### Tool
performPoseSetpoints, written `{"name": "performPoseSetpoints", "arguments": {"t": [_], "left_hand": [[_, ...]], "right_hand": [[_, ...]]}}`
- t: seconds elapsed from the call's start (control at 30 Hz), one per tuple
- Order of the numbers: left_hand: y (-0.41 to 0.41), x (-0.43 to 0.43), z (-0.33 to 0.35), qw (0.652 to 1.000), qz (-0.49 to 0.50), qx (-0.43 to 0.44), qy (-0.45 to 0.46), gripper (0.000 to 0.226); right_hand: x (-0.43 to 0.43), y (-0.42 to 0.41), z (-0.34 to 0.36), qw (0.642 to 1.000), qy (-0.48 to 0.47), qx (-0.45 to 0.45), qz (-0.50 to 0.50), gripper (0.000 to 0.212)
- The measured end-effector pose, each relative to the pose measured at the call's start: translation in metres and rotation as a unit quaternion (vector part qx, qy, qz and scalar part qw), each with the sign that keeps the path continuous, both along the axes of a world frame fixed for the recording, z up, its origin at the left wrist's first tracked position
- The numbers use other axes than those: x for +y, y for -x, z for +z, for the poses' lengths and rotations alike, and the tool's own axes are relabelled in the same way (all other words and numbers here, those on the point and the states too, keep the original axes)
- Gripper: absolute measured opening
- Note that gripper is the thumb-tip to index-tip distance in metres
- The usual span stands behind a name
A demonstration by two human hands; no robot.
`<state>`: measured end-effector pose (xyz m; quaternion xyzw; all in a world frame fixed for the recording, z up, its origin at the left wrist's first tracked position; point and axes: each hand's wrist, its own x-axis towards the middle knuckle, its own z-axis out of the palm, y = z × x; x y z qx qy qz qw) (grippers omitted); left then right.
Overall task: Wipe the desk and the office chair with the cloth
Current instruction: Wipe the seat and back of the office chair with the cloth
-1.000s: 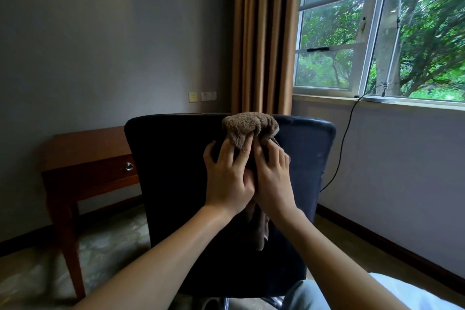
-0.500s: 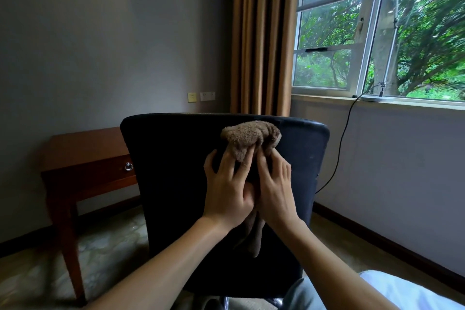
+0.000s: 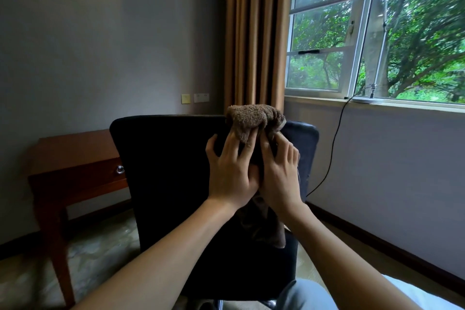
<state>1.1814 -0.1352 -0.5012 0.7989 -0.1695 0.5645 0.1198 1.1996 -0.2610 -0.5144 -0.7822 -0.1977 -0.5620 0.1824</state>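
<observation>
Cloth point(image 3: 254, 121): brown terry, bunched on the top edge of the backrest just above the fingertips of both hands. The rest runs under the palms and hangs below the wrists.

Left hand point(image 3: 230, 171): fingers straight and spread, pressing the cloth flat against the backrest. It grips nothing.

Right hand point(image 3: 279, 173): touches the left hand at the thumb side. Fingers are slightly bent and also press the cloth to the backrest, with no pinch visible.

Chair point(image 3: 163, 171): black, its backrest directly under both hands. Judged status: wiping is under way at the upper backrest. The lower backrest sits below the wrists, and the seat is hidden behind it. Both probably remain to be done.

Desk point(image 3: 75, 158): reddish wood with a ring-pull drawer, well to the left of the left hand and beyond the chair, away from the cloth. Nothing shows whether it has been wiped, so treat that item as unconfirmed.
</observation>
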Motion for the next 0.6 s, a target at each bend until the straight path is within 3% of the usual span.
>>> {"name": "performPoseSetpoints", "arguments": {"t": [0.6], "left_hand": [[0.01, 0.056, -0.057, 0.994, 0.077, 0.077, -0.015, 0.063]], "right_hand": [[0.038, 0.005, -0.041, 0.994, 0.078, 0.054, 0.062, 0.063]]}}
